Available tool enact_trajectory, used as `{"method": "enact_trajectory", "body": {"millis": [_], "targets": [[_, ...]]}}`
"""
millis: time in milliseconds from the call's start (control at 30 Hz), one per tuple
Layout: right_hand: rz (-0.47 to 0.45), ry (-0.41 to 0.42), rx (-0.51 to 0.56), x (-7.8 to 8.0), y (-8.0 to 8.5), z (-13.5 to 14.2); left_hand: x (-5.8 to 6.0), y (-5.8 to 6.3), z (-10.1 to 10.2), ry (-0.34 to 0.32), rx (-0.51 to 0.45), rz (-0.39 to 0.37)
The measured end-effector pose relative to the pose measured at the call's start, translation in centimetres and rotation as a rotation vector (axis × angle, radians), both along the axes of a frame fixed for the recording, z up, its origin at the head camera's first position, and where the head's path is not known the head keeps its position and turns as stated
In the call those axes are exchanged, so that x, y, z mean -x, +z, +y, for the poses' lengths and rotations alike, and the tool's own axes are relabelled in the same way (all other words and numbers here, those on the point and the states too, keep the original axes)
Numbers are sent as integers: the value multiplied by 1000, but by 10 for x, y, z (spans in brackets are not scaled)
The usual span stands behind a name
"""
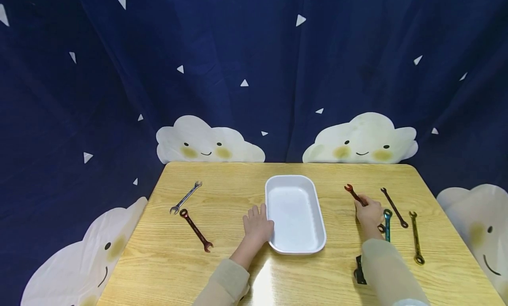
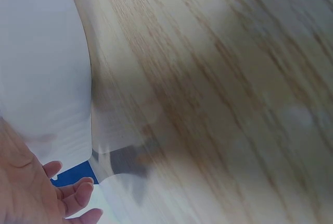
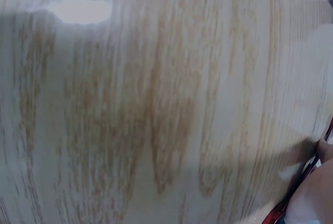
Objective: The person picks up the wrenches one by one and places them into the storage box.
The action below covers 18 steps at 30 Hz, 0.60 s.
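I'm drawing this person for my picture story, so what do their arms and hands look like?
The left hand and right hand are bare, with no gloves or rings to be seen. Both arms wear long, pale beige sleeves: left sleeve, right sleeve. A small black thing sticks out beside the right sleeve; I can't tell exactly what it is.
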State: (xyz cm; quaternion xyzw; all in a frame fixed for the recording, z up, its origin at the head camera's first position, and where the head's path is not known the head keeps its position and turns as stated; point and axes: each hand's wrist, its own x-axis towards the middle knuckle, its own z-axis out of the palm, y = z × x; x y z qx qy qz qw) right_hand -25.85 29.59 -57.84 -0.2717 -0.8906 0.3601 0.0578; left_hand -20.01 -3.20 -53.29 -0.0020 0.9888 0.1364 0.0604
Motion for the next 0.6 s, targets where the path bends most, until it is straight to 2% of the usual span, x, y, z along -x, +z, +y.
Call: {"method": "enact_trajectory", "body": {"millis": [300,600], "targets": [[-29,2,-55,-1,1,-2,-2,1,0,6,-11,2],[-40,10,-65,0,0,-3,-2,2,1,10,-11,4]]}}
